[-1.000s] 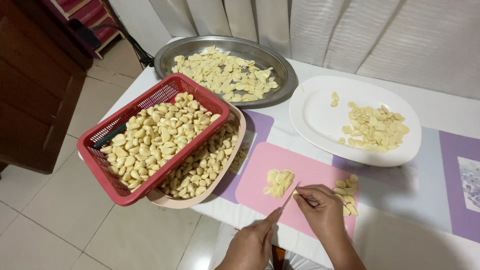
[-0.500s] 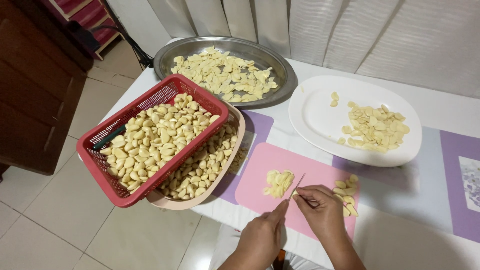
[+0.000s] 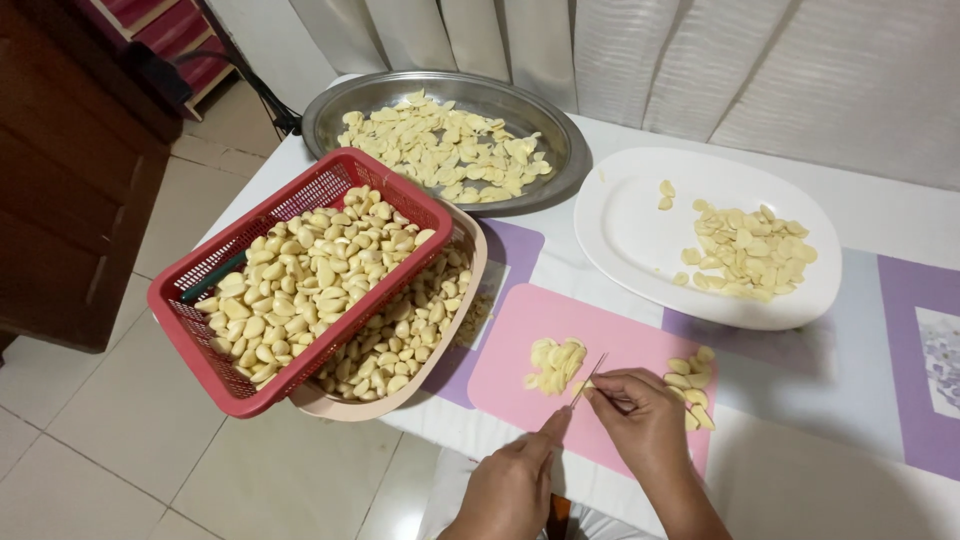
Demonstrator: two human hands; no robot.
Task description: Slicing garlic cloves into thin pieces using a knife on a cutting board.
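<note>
Garlic clove (image 3: 580,388) pinched under right hand (image 3: 640,425) fingers (image 3: 600,390), knife (image 3: 588,380) blade touching

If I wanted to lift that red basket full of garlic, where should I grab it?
Probably by the rim of the red basket, at its two short ends, coming from above with both hands. It sits tilted on the beige tray and is heaped full, so a one-sided grip could tip it.
</note>
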